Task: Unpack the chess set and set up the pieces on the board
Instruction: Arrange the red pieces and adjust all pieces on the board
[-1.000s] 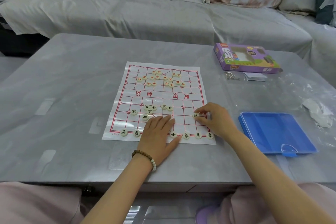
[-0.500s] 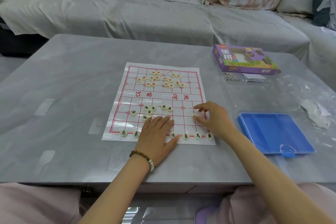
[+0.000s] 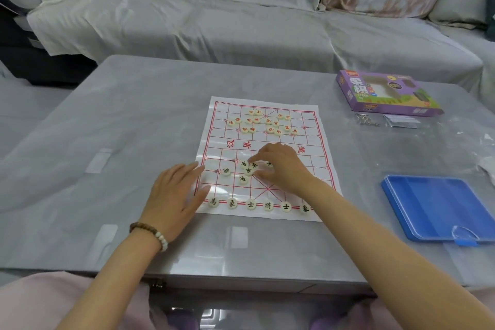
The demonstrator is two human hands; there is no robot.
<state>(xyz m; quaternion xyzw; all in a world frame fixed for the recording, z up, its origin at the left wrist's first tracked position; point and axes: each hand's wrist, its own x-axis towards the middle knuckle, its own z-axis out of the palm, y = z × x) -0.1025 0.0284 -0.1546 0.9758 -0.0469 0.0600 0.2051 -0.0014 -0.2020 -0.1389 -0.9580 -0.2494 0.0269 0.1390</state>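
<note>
The board (image 3: 318, 166) is pressed at its left edge by the left hand (image 3: 176, 195), fingers (image 3: 192, 169) straight. Right of it, the blue case (image 3: 439, 206) (contents unclear) and, farther, the purple box (image 3: 385, 94) are set. Mid-board, loose black pieces (image 3: 243, 179) are touched by curled fingers of the right hand (image 3: 284, 166); whether one is gripped cannot be told.

Open table (image 3: 107, 120) left of board (image 3: 222, 142) — blue tray (image 3: 439, 206), purple box (image 3: 385, 94) right.
</note>
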